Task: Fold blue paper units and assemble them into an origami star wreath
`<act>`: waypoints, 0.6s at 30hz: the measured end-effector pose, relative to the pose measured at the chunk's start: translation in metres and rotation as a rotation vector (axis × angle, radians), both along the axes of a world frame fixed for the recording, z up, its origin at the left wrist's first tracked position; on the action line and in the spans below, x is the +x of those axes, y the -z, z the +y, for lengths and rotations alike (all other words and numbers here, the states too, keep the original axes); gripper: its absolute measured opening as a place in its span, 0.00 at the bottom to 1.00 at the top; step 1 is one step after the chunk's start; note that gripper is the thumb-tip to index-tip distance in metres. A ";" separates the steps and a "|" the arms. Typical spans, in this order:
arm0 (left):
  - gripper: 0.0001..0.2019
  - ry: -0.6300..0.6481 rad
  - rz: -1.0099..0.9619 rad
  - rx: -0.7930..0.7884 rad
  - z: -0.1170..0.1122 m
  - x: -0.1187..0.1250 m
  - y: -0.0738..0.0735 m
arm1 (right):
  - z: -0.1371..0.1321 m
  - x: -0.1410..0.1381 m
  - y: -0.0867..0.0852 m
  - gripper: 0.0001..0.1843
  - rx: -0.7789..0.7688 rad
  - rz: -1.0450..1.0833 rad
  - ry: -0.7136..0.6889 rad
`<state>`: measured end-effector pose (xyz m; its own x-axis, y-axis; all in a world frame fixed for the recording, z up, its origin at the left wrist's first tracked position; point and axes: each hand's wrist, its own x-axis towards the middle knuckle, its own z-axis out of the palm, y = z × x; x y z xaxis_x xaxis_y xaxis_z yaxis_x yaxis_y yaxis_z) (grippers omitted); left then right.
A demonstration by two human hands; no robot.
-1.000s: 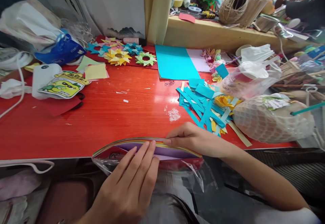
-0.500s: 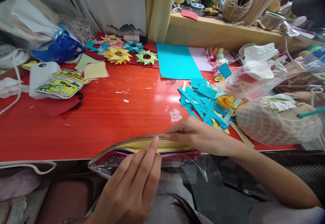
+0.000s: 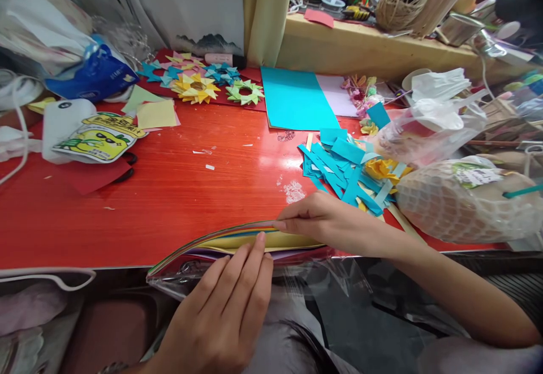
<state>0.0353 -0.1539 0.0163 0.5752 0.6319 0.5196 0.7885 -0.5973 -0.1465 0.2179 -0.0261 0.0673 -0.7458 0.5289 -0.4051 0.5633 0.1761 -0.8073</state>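
Observation:
A clear plastic bag (image 3: 348, 278) holding a stack of coloured paper sheets (image 3: 237, 242) lies across the table's front edge, its mouth gaping toward me. Yellow paper shows inside, with thin green, pink, orange and blue edges along the back. My right hand (image 3: 326, 221) pinches the back rim of the stack between thumb and fingers; whether it also grips the bag there, I cannot make out. Across the front of the bag lies my left hand (image 3: 229, 300), holding it, fingers long and close together, the tips at the yellow paper. The left thumb is hidden.
Blue paper strips (image 3: 335, 170) are heaped at the right beside a net-wrapped bundle (image 3: 462, 201). A blue sheet (image 3: 297, 97) and folded paper stars (image 3: 195, 87) lie at the back of the red table (image 3: 169, 193). A snack packet (image 3: 99, 139) is at left.
The view has shifted slightly. My left fingertips sit a little lower on the yellow paper, and the right hand keeps its pinch on the rim.

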 end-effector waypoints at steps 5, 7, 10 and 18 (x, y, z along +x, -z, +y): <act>0.18 -0.012 -0.023 -0.008 -0.002 -0.001 0.004 | 0.001 -0.001 -0.001 0.18 0.015 -0.014 -0.004; 0.17 -0.010 -0.033 -0.006 -0.001 -0.001 0.003 | 0.001 -0.001 -0.002 0.18 0.025 -0.010 -0.011; 0.16 0.003 -0.063 -0.024 0.001 0.000 0.002 | 0.001 -0.002 -0.002 0.18 0.031 -0.016 -0.018; 0.15 -0.036 -0.015 -0.030 0.004 0.003 -0.002 | 0.002 -0.002 -0.001 0.19 0.040 -0.040 -0.027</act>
